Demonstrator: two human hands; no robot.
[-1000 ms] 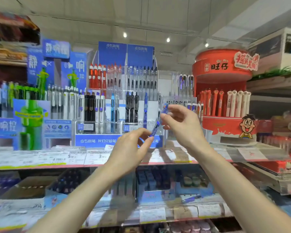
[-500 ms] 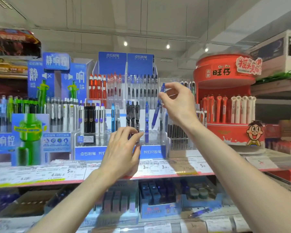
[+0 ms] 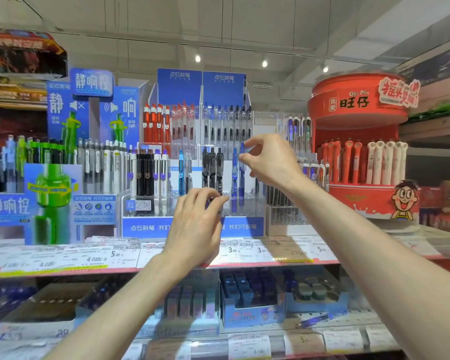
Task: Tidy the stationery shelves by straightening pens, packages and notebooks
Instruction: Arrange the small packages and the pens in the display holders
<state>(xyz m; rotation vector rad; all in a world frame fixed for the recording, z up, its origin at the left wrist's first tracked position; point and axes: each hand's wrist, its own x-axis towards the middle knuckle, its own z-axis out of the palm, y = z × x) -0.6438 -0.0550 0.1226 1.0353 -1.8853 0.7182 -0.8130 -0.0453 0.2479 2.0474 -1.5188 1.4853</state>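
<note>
Two bare hands (image 3: 192, 229) reach in at mid-frame. Two upright blue pens (image 3: 235, 175) stand side by side at centre, three black pens (image 3: 213, 165) just left of them. One round red display stand (image 3: 359, 105) sits at upper right, two blue header cards (image 3: 179, 84) at upper centre.

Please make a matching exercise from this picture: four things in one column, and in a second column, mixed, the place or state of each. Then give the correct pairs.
Column one:
1. right hand
2. left hand
3. round red gel pen stand
4. loose blue pen

Column two:
A. lies flat on the lower shelf
B. stands at the right end of the upper shelf
C. pinches the upright blue pen near its top
D. fingers at the lower front of the clear acrylic pen rack

Pairs: 1-C, 2-D, 3-B, 4-A
</note>
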